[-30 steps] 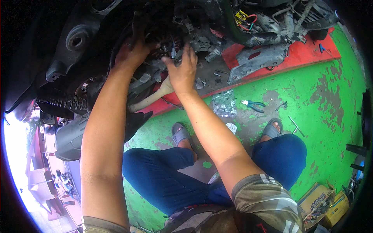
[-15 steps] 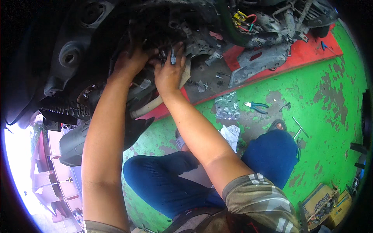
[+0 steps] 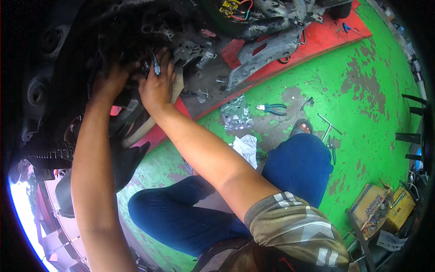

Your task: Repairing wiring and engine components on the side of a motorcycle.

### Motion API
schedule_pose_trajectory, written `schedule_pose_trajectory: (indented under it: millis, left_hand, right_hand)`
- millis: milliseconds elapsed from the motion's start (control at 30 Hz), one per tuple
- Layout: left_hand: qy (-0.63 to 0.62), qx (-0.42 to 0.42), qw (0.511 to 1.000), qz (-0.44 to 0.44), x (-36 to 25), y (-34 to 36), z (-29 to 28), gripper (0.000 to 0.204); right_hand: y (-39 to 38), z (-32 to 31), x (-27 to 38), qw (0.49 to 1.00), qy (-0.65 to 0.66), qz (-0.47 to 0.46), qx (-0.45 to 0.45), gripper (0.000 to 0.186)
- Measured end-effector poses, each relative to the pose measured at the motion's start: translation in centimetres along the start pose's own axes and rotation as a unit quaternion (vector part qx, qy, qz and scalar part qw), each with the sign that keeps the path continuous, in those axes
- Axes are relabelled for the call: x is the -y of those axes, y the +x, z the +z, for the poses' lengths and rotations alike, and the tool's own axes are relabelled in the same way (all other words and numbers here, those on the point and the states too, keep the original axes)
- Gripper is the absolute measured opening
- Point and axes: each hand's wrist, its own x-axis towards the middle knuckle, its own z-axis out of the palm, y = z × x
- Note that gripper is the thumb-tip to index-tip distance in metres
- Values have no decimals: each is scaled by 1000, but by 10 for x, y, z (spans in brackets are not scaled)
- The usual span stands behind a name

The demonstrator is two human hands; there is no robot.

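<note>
Both of my hands reach into the dark underside of a motorcycle [image 3: 86, 27]. My left hand [image 3: 111, 81] is partly lost in shadow; its curled fingers close on something I cannot make out. Just to its right, my right hand [image 3: 156, 90] bends its fingers around the same dark spot, and what they grip is hidden. A small grey connector [image 3: 157, 68] on a thin wire lies against the back of the right fingers. Below that hand runs a pale hose [image 3: 140, 132]. Grimy metal brackets [image 3: 188, 50] sit beyond the right fingertips.
A red platform [image 3: 317, 43] bears a grey cover panel [image 3: 263, 59] and small bolts. On the green floor [image 3: 362, 136] lie pliers [image 3: 272, 109], a clear plastic bag [image 3: 236, 113], a white cloth [image 3: 245, 148] and a T-handle wrench [image 3: 328, 127]. Cardboard boxes [image 3: 371, 208] stand lower right.
The view has shifted, so the motorcycle, hands and floor items appear further left and slightly higher or lower. Both hands stay at the same spot on the motorcycle.
</note>
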Motion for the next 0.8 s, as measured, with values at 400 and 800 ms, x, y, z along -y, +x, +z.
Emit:
schedule_pose_trajectory:
  millis: [400,800]
  left_hand:
    - [-34,61,997,-42,-15,-10,-11,92]
    - [-12,-3,1000,-7,-2,-8,-7,94]
  right_hand:
    - [-18,-42,-6,997,65,-40,-34,65]
    - [-23,-89,-186,975,-204,64,64,34]
